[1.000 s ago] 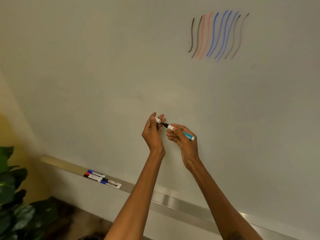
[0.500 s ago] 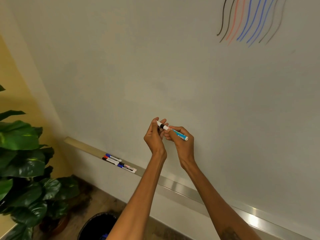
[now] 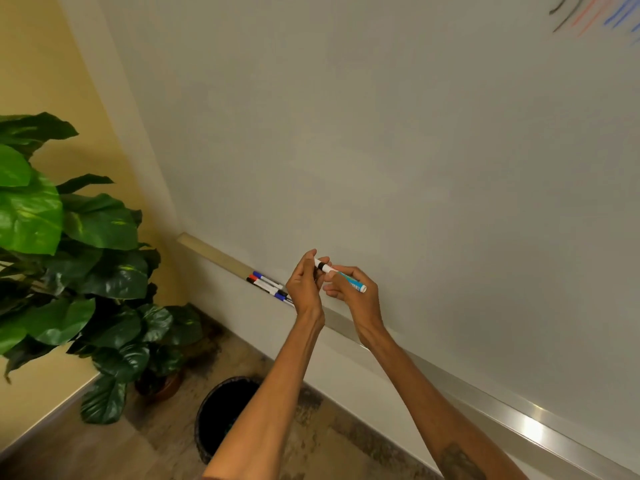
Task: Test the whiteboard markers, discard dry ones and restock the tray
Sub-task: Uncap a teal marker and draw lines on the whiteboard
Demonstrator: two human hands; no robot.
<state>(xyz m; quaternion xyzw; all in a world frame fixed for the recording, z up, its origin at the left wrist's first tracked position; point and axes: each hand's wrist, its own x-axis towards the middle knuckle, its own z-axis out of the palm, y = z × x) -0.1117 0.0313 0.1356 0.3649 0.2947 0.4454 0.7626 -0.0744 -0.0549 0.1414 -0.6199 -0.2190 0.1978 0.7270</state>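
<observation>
A white marker (image 3: 351, 283) with a blue label and a black band is held in front of the whiteboard (image 3: 381, 150). My right hand (image 3: 356, 296) grips its barrel. My left hand (image 3: 304, 285) pinches the cap end (image 3: 320, 264), which sits on the marker. Several capped markers (image 3: 268, 285) with blue, red and black ends lie on the tray (image 3: 221, 259) just left of my hands. Test strokes (image 3: 595, 15) in black, red and blue show at the top right of the board.
A round black waste bin (image 3: 225, 410) stands on the floor below my left forearm. A large potted plant (image 3: 69, 265) fills the left side by the yellow wall. The metal tray rail (image 3: 502, 407) runs on to the lower right.
The cap, held apart from the black tip a second ago, has been pushed onto the marker. My view has dropped and swung left, bringing the bin and the plant into sight.
</observation>
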